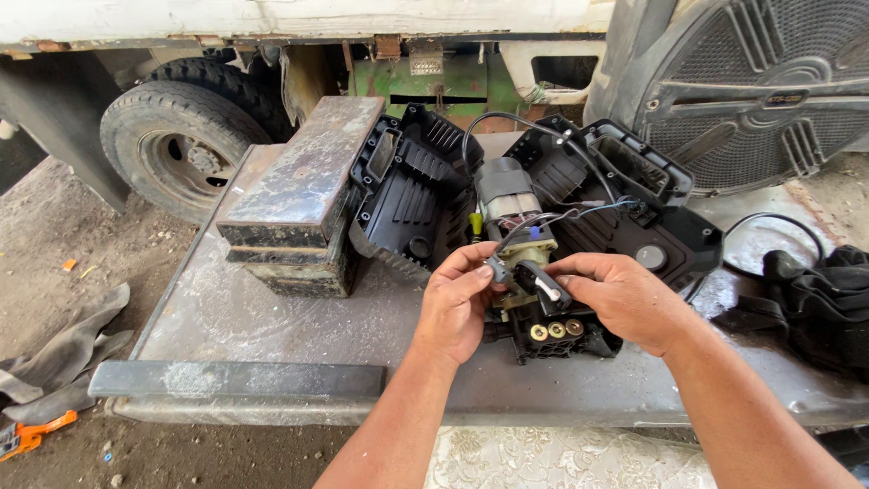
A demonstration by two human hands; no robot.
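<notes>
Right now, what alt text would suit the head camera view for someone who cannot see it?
Two bare hands, left hand and right hand, hold a small black part over a motor and pump unit on a worn metal table. Black housing halves lie open behind it, beside a rusty metal box.

Motor unit (520, 263) on table (272, 317), between housing halves (407, 199); metal box (303, 195) left; tyre (176, 136) behind.

Matt black ribbed plastic on the housing halves (412, 195); dull scuffed metal on the worktable (272, 326); rusty, rough steel on the box (303, 195).
</notes>
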